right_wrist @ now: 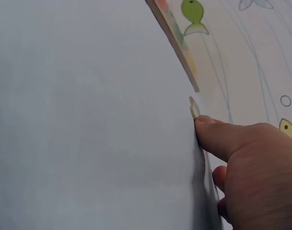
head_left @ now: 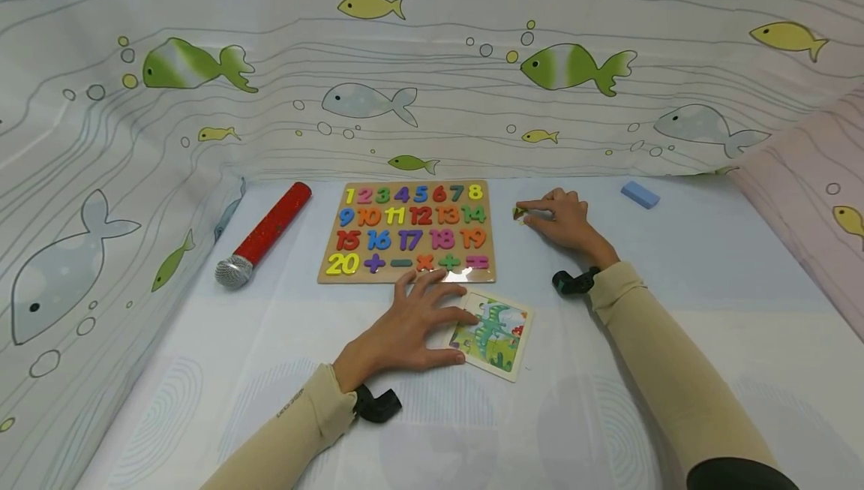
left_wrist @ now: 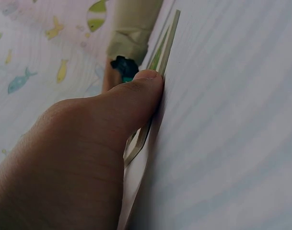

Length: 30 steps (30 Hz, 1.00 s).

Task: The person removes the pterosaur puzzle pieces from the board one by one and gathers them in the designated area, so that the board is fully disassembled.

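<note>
A square jigsaw puzzle [head_left: 505, 361] with a green dinosaur picture and a pale frame lies tilted near the middle of the table. My left hand [head_left: 418, 325] rests over its left side, fingers spread, with the index fingertip on the picture. In the left wrist view, the thumb [left_wrist: 141, 96] touches the puzzle's edge [left_wrist: 170, 40]. To the right of the number board, my right hand [head_left: 563, 220] pinches a small puzzle piece [head_left: 518, 213] between thumb and fingers, at the tabletop. The piece [right_wrist: 193, 108] shows only its thin pale edge in the right wrist view.
A wooden number board [head_left: 324, 274] with colourful numerals lies behind the puzzle. Left of it is a red microphone [head_left: 273, 227] with a silver head. A blue block [head_left: 640, 194] lies at the back right. Fish-printed cloth [head_left: 445, 47] rises behind the table.
</note>
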Available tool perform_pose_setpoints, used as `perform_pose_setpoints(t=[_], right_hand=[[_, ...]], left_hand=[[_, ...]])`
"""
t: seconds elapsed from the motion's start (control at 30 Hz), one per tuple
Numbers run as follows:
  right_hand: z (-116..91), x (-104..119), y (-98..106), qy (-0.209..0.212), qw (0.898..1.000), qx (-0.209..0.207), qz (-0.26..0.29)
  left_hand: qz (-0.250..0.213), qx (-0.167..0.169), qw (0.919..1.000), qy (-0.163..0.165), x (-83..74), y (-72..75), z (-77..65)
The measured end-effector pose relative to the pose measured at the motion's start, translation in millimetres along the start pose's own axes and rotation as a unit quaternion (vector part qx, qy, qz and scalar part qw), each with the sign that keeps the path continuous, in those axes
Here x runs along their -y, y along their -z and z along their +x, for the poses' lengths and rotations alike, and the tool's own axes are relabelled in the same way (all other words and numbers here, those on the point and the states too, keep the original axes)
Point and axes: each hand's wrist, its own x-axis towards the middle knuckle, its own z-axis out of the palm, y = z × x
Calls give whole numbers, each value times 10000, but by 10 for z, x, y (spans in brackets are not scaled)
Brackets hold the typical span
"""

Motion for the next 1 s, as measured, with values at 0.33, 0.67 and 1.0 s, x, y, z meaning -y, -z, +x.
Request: perform_pose_setpoints(t=[0.33,0.67,1.0], right_hand=[[-2,-23,-32,121,9991,-337,246],[-46,-53,-54,203,9885,-1203,891],[-85,-49,-98,-268,9814,-1291,1392]], left_hand=[[-76,-45,9999,-76,4,7,3],[-110,104,9999,14,-3,25,19],[-178,146,9997,50,-8,7,-13]])
